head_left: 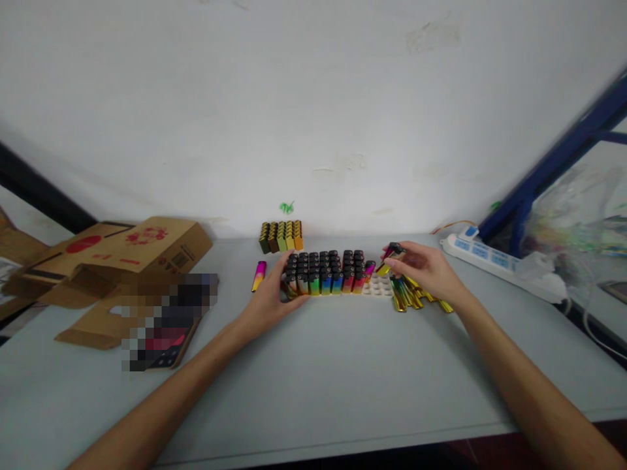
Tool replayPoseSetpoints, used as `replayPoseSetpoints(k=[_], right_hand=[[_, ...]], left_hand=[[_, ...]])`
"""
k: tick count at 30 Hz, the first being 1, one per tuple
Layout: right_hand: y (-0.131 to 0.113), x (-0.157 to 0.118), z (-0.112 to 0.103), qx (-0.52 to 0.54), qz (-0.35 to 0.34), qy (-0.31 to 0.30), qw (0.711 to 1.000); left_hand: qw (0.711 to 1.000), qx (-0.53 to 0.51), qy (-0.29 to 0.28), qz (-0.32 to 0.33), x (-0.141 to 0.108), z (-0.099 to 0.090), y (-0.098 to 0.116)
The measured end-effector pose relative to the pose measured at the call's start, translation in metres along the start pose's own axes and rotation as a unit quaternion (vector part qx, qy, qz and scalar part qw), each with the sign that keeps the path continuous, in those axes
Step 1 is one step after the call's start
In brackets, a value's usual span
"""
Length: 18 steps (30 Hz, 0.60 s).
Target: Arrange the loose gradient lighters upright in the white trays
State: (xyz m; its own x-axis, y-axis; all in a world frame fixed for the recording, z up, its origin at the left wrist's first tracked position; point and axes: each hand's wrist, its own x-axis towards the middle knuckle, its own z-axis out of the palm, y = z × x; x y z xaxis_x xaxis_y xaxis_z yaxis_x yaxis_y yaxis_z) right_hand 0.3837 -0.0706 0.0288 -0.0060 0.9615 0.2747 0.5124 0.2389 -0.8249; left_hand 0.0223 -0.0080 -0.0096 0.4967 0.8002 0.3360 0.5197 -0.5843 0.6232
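Rows of colourful lighters [321,282] with black tops stand upright in a white tray [378,287] whose right-end holes show. My left hand [269,292] grips the left end of these rows, thumb in front and fingers behind. Between the fingertips of my right hand [424,266] is a tilted lighter [390,256] with a black top and a yellow lower end, held above the tray's right end. Below that hand lies a loose pile of shiny gold and green lighters [409,295]. One pink and yellow lighter [258,277] rests alone left of my left hand.
Against the wall stands a block of gold-topped lighters [281,237]. At left are an opened cardboard box [151,251] and a partly pixelated phone-like object [171,336]. A white power strip [504,264] with cables lies at right, near a blue metal frame [563,150].
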Motion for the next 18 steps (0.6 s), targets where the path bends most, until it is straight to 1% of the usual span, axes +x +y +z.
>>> replayPoseSetpoints(k=[4,6,8,11,14,16,18], right_hand=[[-0.002,-0.002,-0.026,-0.110,0.008,-0.007,0.994],[-0.003,-0.004,-0.035,-0.185,0.017,-0.021,0.982],[-0.005,-0.005,-0.040,-0.255,0.022,-0.042,0.966],[-0.006,-0.005,-0.039,-0.318,0.023,-0.081,0.944],[-0.004,-0.005,-0.035,-0.357,0.006,-0.097,0.929],[-0.002,-0.004,-0.032,-0.367,-0.008,-0.098,0.925],[0.001,-0.004,-0.031,-0.362,-0.012,-0.102,0.927]], left_hand=[[1.000,0.006,0.003,0.002,0.000,0.001,-0.002],[1.000,0.008,0.003,0.004,0.000,0.001,-0.002],[1.000,0.008,0.002,0.003,0.000,0.001,-0.001],[1.000,0.012,0.002,-0.003,0.000,0.001,-0.001],[1.000,0.015,0.004,0.002,0.000,0.001,-0.002],[1.000,0.015,0.004,0.004,0.000,0.001,-0.002],[1.000,0.015,0.002,0.003,0.000,0.000,-0.002]])
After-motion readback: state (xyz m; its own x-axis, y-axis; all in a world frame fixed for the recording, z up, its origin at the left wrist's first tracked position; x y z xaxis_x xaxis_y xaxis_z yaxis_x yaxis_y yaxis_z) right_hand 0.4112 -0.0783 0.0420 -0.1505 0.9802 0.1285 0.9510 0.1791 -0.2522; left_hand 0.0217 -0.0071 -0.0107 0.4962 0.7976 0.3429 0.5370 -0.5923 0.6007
